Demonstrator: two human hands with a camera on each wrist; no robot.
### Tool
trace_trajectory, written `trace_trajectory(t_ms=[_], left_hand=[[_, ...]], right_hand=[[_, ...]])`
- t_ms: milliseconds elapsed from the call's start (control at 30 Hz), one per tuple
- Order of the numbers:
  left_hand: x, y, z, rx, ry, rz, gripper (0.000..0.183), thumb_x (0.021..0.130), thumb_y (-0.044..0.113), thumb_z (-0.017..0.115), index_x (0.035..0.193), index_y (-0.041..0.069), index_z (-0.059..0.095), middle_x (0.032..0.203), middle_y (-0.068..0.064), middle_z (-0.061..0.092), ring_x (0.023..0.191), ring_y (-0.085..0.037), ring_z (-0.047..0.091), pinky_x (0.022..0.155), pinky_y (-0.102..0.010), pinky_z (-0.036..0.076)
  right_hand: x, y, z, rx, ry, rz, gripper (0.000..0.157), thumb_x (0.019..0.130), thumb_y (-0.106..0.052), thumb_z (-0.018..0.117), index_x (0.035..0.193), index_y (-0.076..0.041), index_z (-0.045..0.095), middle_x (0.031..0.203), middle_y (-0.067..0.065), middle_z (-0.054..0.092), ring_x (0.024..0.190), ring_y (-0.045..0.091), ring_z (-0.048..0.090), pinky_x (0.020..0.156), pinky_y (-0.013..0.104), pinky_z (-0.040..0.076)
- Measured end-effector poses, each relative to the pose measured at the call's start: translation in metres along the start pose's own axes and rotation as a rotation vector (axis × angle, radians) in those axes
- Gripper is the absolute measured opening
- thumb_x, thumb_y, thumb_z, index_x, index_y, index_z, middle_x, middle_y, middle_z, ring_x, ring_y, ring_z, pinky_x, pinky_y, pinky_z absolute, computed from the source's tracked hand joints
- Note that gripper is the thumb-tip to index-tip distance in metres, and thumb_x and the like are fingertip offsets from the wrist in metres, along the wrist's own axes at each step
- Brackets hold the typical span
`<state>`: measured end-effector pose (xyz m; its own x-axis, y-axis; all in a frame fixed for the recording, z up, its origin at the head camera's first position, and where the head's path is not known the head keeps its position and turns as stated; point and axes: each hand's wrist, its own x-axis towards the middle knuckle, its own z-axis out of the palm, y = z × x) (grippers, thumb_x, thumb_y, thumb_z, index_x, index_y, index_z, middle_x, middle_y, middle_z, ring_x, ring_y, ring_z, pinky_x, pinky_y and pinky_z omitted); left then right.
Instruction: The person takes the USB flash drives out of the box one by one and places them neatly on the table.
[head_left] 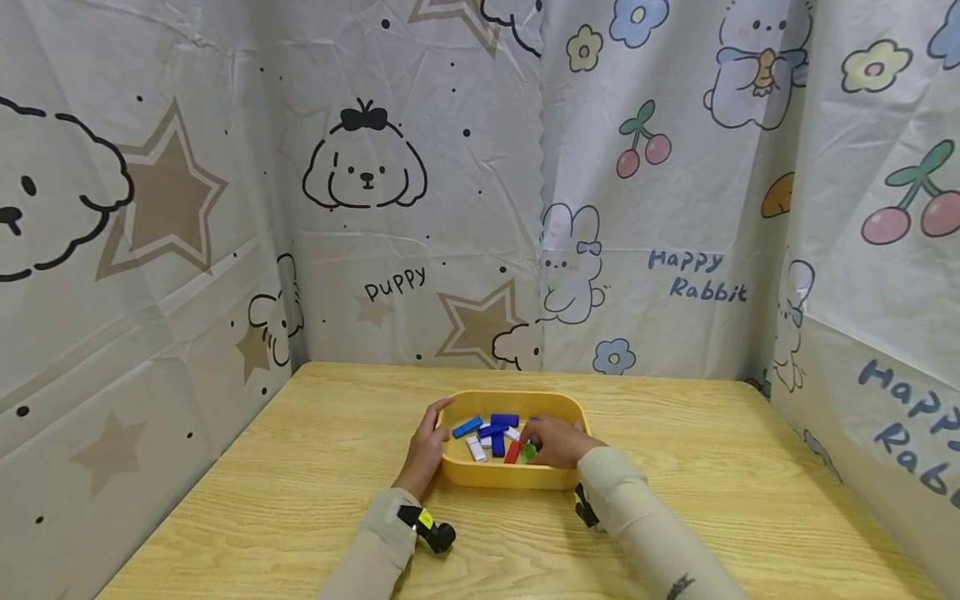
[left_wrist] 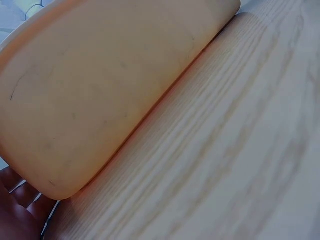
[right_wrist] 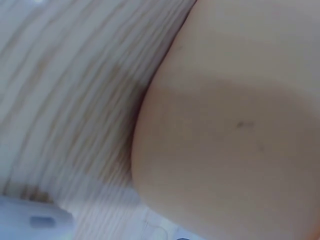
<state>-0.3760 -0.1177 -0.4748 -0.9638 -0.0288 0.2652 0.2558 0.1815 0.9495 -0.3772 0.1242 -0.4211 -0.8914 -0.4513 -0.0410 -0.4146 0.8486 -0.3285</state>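
A yellow plastic bin (head_left: 510,477) stands on the table and holds several small oblong pieces. Around its left end my left hand (head_left: 424,450) grips the wall, thumb by the rim; fingers (left_wrist: 17,195) show against its outside in the left wrist view. My right hand (head_left: 558,443) reaches over the right side, fingers pointing down among the pieces. Close to those fingertips lie a red piece (head_left: 512,452) and a green piece (head_left: 528,452). Whether they pinch anything is hidden. Blue pieces (head_left: 498,444) and white pieces (head_left: 476,449) lie loosely overlapping in the bin's middle and left.
Light wood table (head_left: 337,433) surrounds the bin. Printed curtains (head_left: 480,208) enclose the back and both sides. Each wrist carries a black strapped device (head_left: 429,528). A pale object with a dark slot (right_wrist: 37,220) enters the right wrist view's lower corner; its kind is unclear.
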Motion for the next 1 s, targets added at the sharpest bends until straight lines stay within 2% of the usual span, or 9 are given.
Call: trace_trajectory(t_ms=[133,367,533,767,1000], left_hand=[[0.000,0.000,0.000,0.001,0.002,0.001,0.055,0.086,0.000,0.040,0.139,0.012,0.047,0.152,-0.013,0.036,0.142,-0.029,0.026,0.111,-0.051,0.024],[0.001,-0.003,0.000,0.010,-0.003,0.000,0.055,0.086,0.001,0.040,0.140,0.014,0.046,0.152,-0.012,0.036,0.142,-0.030,0.026,0.111,-0.052,0.025],[0.002,-0.002,0.000,0.006,-0.009,-0.016,0.055,0.086,0.001,0.040,0.140,0.014,0.045,0.153,-0.012,0.035,0.143,-0.030,0.024,0.112,-0.053,0.023],[0.002,-0.003,0.000,0.012,-0.005,-0.015,0.056,0.085,0.001,0.041,0.139,0.014,0.046,0.152,-0.012,0.036,0.142,-0.031,0.026,0.111,-0.053,0.024],[0.002,-0.003,0.001,0.005,-0.002,-0.016,0.056,0.085,0.003,0.040,0.139,0.014,0.047,0.152,-0.012,0.036,0.143,-0.030,0.024,0.112,-0.053,0.021]], right_hand=[[0.001,0.000,0.001,-0.004,-0.023,-0.003,0.021,0.081,-0.020,0.076,0.101,-0.023,0.069,0.101,-0.002,0.058,0.097,0.018,0.055,0.094,0.065,0.028],[0.005,0.001,0.004,-0.044,-0.047,0.010,0.021,0.081,-0.018,0.074,0.101,-0.023,0.069,0.100,-0.003,0.056,0.098,0.020,0.053,0.094,0.065,0.029],[0.007,0.004,0.006,-0.025,-0.037,0.011,0.021,0.081,-0.018,0.075,0.100,-0.023,0.069,0.098,-0.005,0.056,0.097,0.019,0.052,0.094,0.066,0.027],[0.007,0.006,0.007,0.029,0.008,-0.027,0.019,0.078,-0.023,0.079,0.094,-0.023,0.069,0.092,-0.006,0.057,0.089,0.016,0.050,0.084,0.052,0.032],[0.007,0.010,0.007,0.057,0.075,-0.072,0.017,0.076,-0.030,0.080,0.088,-0.023,0.069,0.094,-0.006,0.058,0.089,0.016,0.051,0.080,0.047,0.034]])
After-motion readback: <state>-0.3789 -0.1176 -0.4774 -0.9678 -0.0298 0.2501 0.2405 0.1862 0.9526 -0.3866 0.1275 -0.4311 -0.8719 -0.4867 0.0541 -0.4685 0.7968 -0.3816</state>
